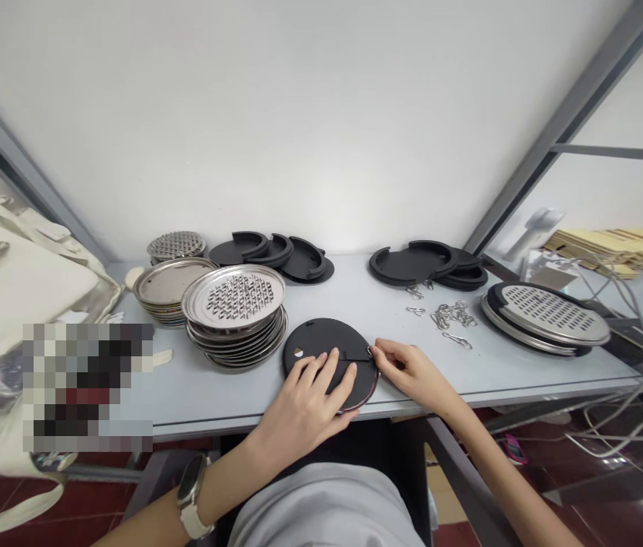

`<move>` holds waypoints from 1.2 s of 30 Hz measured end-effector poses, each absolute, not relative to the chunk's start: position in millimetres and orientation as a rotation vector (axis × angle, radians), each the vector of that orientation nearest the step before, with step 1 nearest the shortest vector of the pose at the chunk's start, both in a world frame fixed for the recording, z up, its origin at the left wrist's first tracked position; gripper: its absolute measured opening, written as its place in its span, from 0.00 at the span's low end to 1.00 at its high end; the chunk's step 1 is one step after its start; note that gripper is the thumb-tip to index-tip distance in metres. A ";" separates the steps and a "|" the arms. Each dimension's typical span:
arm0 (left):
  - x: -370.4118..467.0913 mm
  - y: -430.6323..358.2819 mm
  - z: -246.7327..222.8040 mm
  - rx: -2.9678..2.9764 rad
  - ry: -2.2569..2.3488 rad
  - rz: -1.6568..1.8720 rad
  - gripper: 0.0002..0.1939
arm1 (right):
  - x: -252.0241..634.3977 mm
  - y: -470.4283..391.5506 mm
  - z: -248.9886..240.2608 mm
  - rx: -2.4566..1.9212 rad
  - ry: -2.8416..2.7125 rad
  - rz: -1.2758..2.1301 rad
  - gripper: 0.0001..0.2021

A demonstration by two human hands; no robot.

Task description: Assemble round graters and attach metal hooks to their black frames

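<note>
A round black disc (321, 334) lies at the table's front edge, with a thin slot and a small pale hole. Fingers spread, my left hand (313, 395) rests flat on its lower part. My right hand (410, 372) pinches a small metal wire piece (370, 351) at the disc's right edge. Several wire clips (452, 315) lie loose to the right. Left of the disc stands a stack of round metal grater plates (235, 304). Behind are black ring-shaped holders (302, 258) and more black holders (413, 262).
Another plate stack (170, 281) and a small grater pile (176, 245) stand at the back left. Grater discs in black holders (549, 315) lie at the right. Cream bags (14, 281) crowd the left side; cables (641, 342) hang at the right.
</note>
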State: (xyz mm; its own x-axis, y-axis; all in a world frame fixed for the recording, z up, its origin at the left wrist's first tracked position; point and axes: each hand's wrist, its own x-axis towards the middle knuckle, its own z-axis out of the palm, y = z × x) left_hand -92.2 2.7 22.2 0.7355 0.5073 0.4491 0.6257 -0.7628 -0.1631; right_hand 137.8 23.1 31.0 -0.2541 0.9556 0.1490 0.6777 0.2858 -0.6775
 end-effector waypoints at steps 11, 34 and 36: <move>-92.2 2.7 21.4 -2.637 -0.882 -0.546 0.26 | 137.3 23.1 29.1 -1.444 -2.005 0.666 0.18; -92.0 2.6 24.9 -2.640 -0.896 -0.511 0.26 | 133.6 19.3 36.3 -1.518 -2.106 0.549 0.13; -92.0 2.5 25.4 -2.640 -0.894 -0.505 0.26 | 133.5 18.7 36.7 -1.534 -2.129 0.543 0.13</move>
